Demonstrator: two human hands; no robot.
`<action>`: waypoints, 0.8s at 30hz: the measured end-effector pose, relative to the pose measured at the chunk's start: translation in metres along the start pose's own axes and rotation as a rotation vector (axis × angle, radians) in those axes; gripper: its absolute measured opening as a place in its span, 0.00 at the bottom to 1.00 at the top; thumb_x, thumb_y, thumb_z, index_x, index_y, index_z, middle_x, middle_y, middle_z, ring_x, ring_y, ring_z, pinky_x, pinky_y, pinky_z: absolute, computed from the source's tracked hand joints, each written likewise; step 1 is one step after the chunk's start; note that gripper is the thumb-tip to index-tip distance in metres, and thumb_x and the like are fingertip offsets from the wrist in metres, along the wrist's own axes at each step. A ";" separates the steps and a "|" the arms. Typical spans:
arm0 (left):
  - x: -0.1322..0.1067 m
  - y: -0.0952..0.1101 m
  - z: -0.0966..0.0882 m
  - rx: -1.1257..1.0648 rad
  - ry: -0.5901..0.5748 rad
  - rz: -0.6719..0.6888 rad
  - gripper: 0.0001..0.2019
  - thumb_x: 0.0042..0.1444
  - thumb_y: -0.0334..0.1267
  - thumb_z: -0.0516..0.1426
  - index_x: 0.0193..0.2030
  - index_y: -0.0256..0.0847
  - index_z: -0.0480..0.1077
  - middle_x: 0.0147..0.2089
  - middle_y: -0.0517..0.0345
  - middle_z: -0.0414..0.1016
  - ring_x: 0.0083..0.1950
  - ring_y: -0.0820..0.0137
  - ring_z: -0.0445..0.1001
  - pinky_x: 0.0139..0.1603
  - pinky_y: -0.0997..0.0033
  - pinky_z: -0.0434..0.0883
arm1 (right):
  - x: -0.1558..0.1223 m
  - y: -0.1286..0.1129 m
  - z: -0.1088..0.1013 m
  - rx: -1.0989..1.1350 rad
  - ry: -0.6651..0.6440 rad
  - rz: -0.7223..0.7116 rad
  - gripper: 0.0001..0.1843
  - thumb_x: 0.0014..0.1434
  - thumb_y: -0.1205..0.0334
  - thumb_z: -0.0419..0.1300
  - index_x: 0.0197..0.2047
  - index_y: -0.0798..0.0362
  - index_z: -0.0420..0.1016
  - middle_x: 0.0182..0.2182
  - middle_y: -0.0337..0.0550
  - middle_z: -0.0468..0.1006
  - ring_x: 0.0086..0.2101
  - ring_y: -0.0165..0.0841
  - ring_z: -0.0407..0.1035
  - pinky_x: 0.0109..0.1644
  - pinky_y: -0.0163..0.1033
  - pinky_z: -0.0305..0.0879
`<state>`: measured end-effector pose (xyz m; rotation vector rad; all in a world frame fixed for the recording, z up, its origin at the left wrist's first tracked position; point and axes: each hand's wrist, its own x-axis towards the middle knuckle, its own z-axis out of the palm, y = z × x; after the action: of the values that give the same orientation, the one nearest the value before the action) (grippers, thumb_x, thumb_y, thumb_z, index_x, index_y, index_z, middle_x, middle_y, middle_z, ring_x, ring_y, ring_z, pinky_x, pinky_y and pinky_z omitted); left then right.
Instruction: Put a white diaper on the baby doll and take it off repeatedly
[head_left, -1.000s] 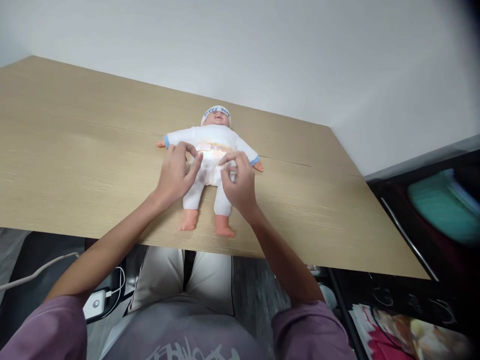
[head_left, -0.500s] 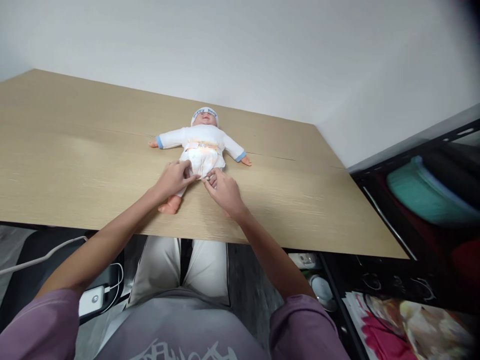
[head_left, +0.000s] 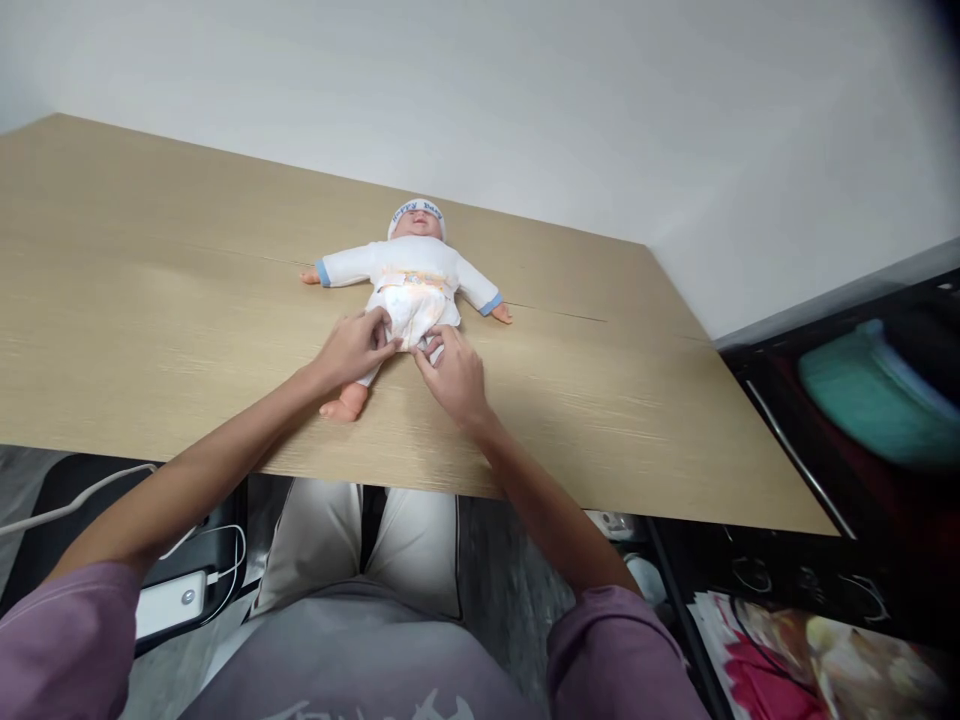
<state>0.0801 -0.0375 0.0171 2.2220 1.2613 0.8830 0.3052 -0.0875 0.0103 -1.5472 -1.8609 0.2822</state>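
A baby doll [head_left: 416, 255] lies on its back on the wooden table [head_left: 187, 330], its arms spread and its head toward the wall. It wears a white top with blue cuffs and a white cap with blue lettering. Around its hips sits a white diaper [head_left: 409, 308] with an orange-patterned waistband. My left hand [head_left: 358, 345] pinches the diaper's edge at the crotch, beside the doll's leg on the left. Close by, my right hand [head_left: 452, 372] pinches the diaper's edge on the other side and covers that leg. Both hands' fingers are closed.
A pale wall rises behind the table. Below the table's left front edge, a white power bank [head_left: 172, 603] with a cable lies on a black seat. To the right is a black rack with a teal item [head_left: 874, 395] and a colourful printed package [head_left: 840, 650].
The view has shifted slightly, so the doll and table appear a little higher and to the right. Both hands stay at the diaper's lower edge, with the right fingers slightly rearranged.
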 end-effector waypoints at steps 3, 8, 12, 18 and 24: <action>0.003 0.001 0.003 -0.074 0.020 -0.058 0.19 0.66 0.57 0.68 0.47 0.45 0.72 0.34 0.60 0.78 0.36 0.60 0.74 0.43 0.60 0.65 | 0.005 0.004 0.001 0.016 -0.006 -0.011 0.13 0.74 0.55 0.69 0.56 0.51 0.80 0.43 0.46 0.87 0.42 0.44 0.80 0.52 0.46 0.71; 0.003 0.007 0.003 -0.049 -0.011 -0.105 0.20 0.70 0.56 0.65 0.34 0.44 0.70 0.32 0.58 0.76 0.40 0.60 0.74 0.49 0.58 0.65 | 0.003 0.006 0.002 -0.012 -0.034 -0.039 0.10 0.74 0.53 0.68 0.52 0.49 0.84 0.47 0.47 0.84 0.39 0.41 0.78 0.45 0.44 0.71; -0.002 0.011 0.002 -0.040 0.026 -0.084 0.18 0.72 0.53 0.64 0.36 0.44 0.71 0.38 0.56 0.79 0.48 0.57 0.76 0.59 0.53 0.67 | -0.003 0.004 0.000 0.012 -0.010 -0.060 0.10 0.76 0.54 0.65 0.52 0.48 0.84 0.52 0.49 0.83 0.39 0.41 0.78 0.45 0.45 0.72; -0.003 0.011 0.001 -0.116 0.044 0.027 0.12 0.71 0.48 0.65 0.43 0.44 0.73 0.58 0.48 0.79 0.62 0.54 0.75 0.67 0.53 0.70 | -0.009 0.003 -0.003 0.047 -0.033 -0.099 0.12 0.74 0.54 0.66 0.57 0.48 0.79 0.57 0.51 0.83 0.42 0.43 0.77 0.51 0.49 0.75; -0.003 0.002 0.006 -0.128 0.031 0.011 0.12 0.71 0.48 0.66 0.43 0.45 0.71 0.41 0.55 0.74 0.50 0.55 0.71 0.55 0.54 0.68 | -0.008 0.003 0.001 0.070 -0.044 -0.012 0.15 0.71 0.51 0.69 0.55 0.48 0.75 0.46 0.48 0.85 0.42 0.46 0.78 0.50 0.49 0.72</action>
<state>0.0845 -0.0413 0.0138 2.1247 1.1738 0.9782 0.3071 -0.0935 0.0050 -1.4928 -1.8741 0.3748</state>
